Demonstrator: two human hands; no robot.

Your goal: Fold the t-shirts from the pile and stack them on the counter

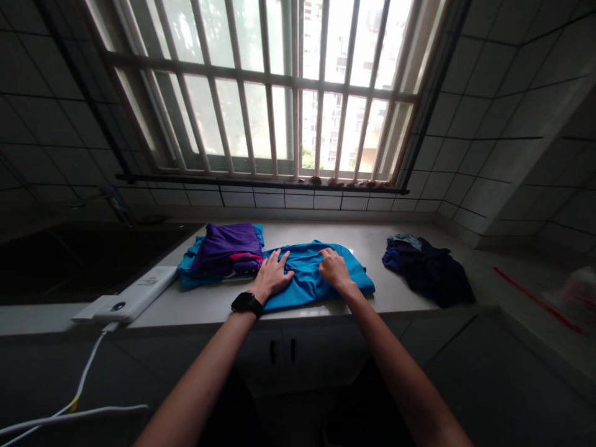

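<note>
A bright blue garment (305, 276), partly folded and wrinkled, lies on the counter in front of me. My left hand (272, 274), with a black watch on its wrist, rests flat with spread fingers on the garment's left part. On its right part my right hand (333, 267) is closed, the fingers curled down and pinching the fabric; the fingertips are partly hidden. Just left of my left hand sits a stack of folded clothes, a purple garment (230, 239) with a pink patch on top of blue cloth (189, 273).
Dark navy clothes (433, 270) lie in a loose heap on the right of the white counter (367, 239). At the left are a white power strip (139, 295) with a cable (88, 366) and a dark sink (84, 254). Behind stands a barred window (270, 81).
</note>
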